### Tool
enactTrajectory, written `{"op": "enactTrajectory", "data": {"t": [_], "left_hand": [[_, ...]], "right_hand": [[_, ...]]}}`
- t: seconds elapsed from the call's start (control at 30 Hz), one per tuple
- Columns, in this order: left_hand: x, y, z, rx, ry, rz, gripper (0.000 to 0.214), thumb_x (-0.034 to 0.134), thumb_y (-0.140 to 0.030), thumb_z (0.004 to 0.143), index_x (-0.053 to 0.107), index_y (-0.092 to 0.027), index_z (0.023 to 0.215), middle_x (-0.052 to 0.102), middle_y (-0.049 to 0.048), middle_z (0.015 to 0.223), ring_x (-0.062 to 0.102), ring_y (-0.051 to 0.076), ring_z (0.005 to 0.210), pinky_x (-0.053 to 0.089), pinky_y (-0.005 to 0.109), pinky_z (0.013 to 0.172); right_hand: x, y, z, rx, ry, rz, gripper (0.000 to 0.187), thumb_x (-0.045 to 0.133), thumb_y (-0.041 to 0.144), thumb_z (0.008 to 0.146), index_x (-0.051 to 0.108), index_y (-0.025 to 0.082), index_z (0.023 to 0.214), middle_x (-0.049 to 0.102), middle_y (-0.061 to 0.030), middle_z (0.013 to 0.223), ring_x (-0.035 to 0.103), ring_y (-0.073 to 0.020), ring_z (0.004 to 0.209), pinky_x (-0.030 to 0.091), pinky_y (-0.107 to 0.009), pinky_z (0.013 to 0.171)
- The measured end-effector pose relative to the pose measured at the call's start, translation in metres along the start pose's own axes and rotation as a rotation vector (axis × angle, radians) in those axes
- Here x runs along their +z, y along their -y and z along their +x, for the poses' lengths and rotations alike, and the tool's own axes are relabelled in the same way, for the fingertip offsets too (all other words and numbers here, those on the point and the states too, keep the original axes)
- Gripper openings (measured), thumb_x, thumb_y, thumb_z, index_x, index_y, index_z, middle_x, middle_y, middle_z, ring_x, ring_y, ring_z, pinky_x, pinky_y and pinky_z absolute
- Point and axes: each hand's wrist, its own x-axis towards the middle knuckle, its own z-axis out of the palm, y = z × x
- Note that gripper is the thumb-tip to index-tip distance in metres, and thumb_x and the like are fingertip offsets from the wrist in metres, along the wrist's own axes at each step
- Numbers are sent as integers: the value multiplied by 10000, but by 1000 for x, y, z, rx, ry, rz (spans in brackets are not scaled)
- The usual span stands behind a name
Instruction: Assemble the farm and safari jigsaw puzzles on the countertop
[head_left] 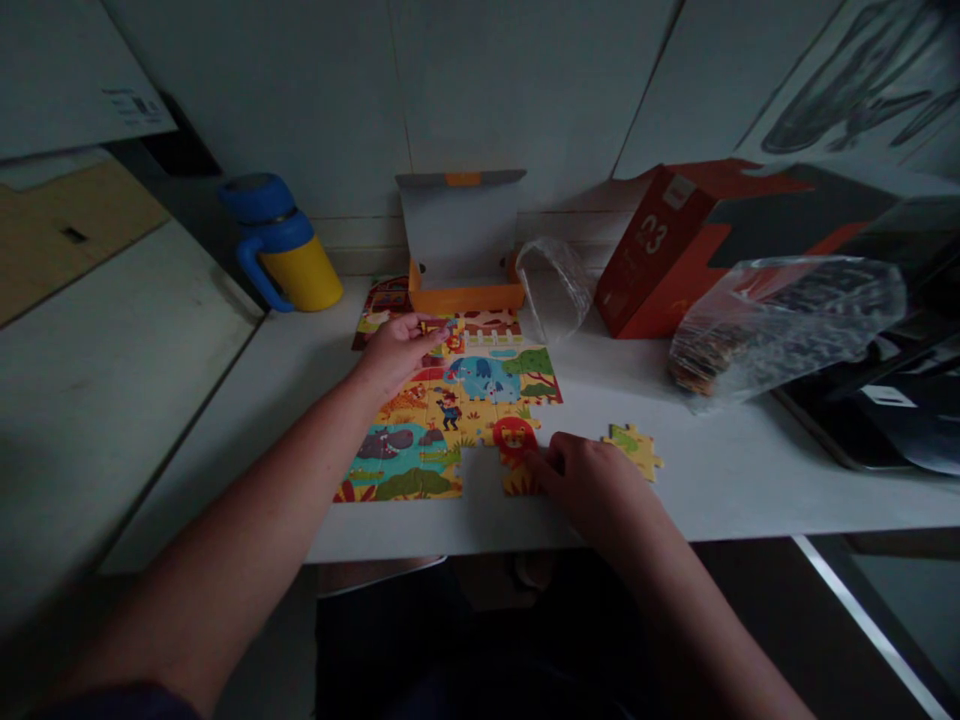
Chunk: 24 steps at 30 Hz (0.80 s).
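A colourful animal jigsaw puzzle [450, 410] lies partly assembled on the white table [750, 470]. My left hand [397, 350] rests on its upper left part, fingers curled and pinching at a piece near the top edge. My right hand [592, 480] presses its fingertips on a lion piece [516, 455] at the puzzle's lower right corner, fingers bent. A loose green and yellow piece [636, 448] lies just right of that hand.
An open orange box [463, 240] stands behind the puzzle. A blue and yellow mug [285, 250] is at the back left. A red box [675, 250], a clear plastic bag [780, 320] and a crumpled clear bag [555, 285] sit to the right. A dark device [892, 410] lies at the far right.
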Motion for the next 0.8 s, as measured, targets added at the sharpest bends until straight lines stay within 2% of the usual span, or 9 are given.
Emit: {"op": "enactTrajectory", "data": {"t": [0.13,0.23,0.33,0.43,0.5,0.6,0.7,0.8], "left_hand": [[2,-2,-4,-10,13,33,304,874,-213,763,695,-163,1003,752,54,984,702,146,815,634,272,636],[5,-5,-9,-26,59,106,343,890,-274,759,702,-160,1022,765,62,976,698,134,757,617,258,613],[8,-6,-16,3,166,183,437,926,-361,717,700,-155,1029,772,68,969,688,129,719,569,225,557],[11,-6,-22,9,302,273,466,943,-413,677,685,-157,968,755,42,881,650,116,651,501,200,501],[13,-6,-26,0,374,344,472,959,-425,639,668,-159,899,728,15,812,614,100,612,460,182,486],[16,-8,-30,-10,422,396,496,978,-440,589,646,-163,830,661,-26,722,554,77,568,444,172,484],[17,-10,-28,-15,402,329,499,952,-497,625,651,-168,850,622,-33,695,532,81,551,472,192,478],[15,-10,-23,35,331,295,493,925,-519,673,663,-168,900,655,-6,741,545,88,562,491,206,481]], "right_hand": [[-2,1,1,-8,-9,-9,381,558,463,998,603,228,702,668,-53,636,568,-203,591,264,-332,575],[-7,6,2,0,-109,48,347,573,480,988,605,231,748,669,-42,645,560,-192,569,286,-326,565],[-9,14,7,-81,-279,227,255,620,478,964,658,227,939,722,-38,770,613,-183,616,370,-313,593],[-8,25,20,-175,-392,440,337,665,431,937,657,215,1195,763,-72,1029,672,-166,696,457,-302,655],[-7,31,29,-194,-379,540,355,685,406,920,668,216,1218,765,-78,1075,686,-162,719,473,-294,663],[-3,34,40,-149,-294,599,202,701,393,898,717,223,1006,763,-39,872,661,-170,685,445,-288,624],[-1,25,45,-96,-254,667,218,698,440,896,679,222,896,739,-28,769,628,-172,643,423,-288,593],[-2,3,43,-72,-260,764,307,681,509,904,662,212,979,762,-59,821,664,-190,674,456,-301,610]]}}
